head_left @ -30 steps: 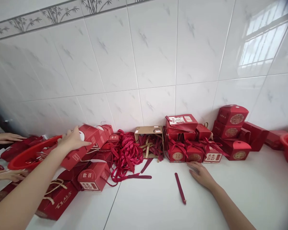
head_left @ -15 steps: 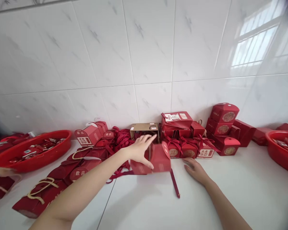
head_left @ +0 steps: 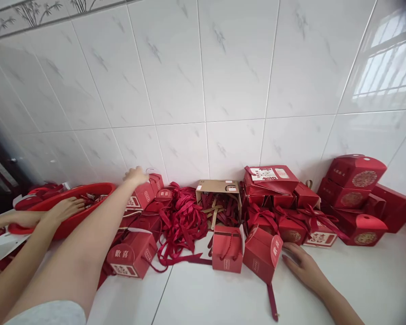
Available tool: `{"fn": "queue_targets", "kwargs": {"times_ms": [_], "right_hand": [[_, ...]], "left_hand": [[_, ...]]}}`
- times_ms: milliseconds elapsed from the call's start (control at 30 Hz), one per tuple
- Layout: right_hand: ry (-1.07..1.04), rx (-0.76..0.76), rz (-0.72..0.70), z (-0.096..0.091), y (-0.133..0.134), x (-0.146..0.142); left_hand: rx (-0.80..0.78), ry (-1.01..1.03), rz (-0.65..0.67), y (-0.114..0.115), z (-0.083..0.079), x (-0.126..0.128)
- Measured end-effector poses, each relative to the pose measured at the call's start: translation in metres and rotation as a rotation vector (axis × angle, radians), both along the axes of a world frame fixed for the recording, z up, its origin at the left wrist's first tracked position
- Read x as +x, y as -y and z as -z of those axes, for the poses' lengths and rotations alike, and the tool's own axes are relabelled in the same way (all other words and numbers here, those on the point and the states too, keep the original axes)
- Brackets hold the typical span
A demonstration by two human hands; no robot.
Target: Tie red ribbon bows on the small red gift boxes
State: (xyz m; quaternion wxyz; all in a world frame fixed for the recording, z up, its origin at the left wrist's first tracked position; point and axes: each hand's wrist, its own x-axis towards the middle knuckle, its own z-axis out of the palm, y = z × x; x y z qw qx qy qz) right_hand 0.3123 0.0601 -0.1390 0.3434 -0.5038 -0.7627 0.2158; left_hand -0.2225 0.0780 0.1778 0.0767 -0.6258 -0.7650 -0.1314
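My left hand (head_left: 136,175) stretches to the back left, its fingers bent over the top of a red gift box (head_left: 143,197); the fingertips are partly hidden. My right hand (head_left: 304,267) rests on the table with loosely stretched fingers, holding nothing, beside a tilted red gift box (head_left: 262,253). Left of that one stands another red box with a cord handle (head_left: 227,249). A dark red ribbon strip (head_left: 272,303) sticks out from under the tilted box. Behind them is an open brown carton (head_left: 203,189) of ribbon strips.
A co-worker's hands (head_left: 62,210) are at a red basin (head_left: 104,187) of small packets on the left. Tangled red ribbon (head_left: 184,219) lies mid-table. Ribbon-tied boxes (head_left: 291,229) and stacked red boxes (head_left: 355,174) line the tiled wall at right.
My left hand has let go of the red box at the centre and moved to the back-left boxes. The view has turned left, bringing the co-worker's hands into sight. My right hand stays on the table.
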Motion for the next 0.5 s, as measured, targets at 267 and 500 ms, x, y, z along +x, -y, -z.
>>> {"fn": "queue_targets", "kwargs": {"times_ms": [267, 500], "right_hand": [[0.036, 0.014, -0.019, 0.000, -0.002, -0.002], [0.049, 0.086, 0.001, 0.000, -0.006, -0.002]], "left_hand": [[-0.015, -0.007, -0.158, -0.017, 0.013, -0.035], [-0.085, -0.069, -0.114, -0.013, 0.002, -0.026]]}}
